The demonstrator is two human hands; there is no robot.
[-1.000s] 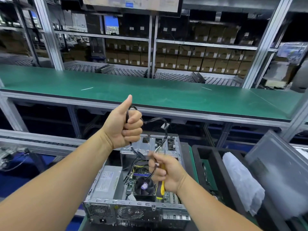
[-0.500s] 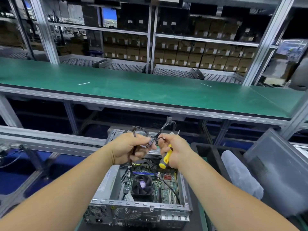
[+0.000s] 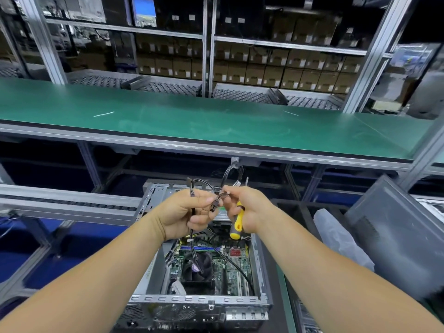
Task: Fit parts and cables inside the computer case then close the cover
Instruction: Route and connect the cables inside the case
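Observation:
An open metal computer case [image 3: 262, 265] lies below my hands, showing a motherboard [image 3: 230, 270] and a black CPU fan [image 3: 198, 266]. My left hand [image 3: 185, 212] grips a bundle of black cables [image 3: 211, 182] that rises out of the case and loops above both hands. My right hand [image 3: 247, 207] holds a yellow-handled screwdriver [image 3: 236, 224] in its palm while its fingertips pinch the same cables near a small black connector [image 3: 215, 203]. Both hands meet above the case's far end.
A long green workbench [image 3: 216, 121] runs across above the case. A grey case cover [image 3: 394, 234] leans at the right beside a white plastic-wrapped bundle [image 3: 336, 239] in a black tray. A roller conveyor [image 3: 67, 200] lies at the left. Shelves of boxes stand behind.
My left hand came down from a raised position to meet my right hand over the case. The cable loop now sits lower, and both hands work the connector between them.

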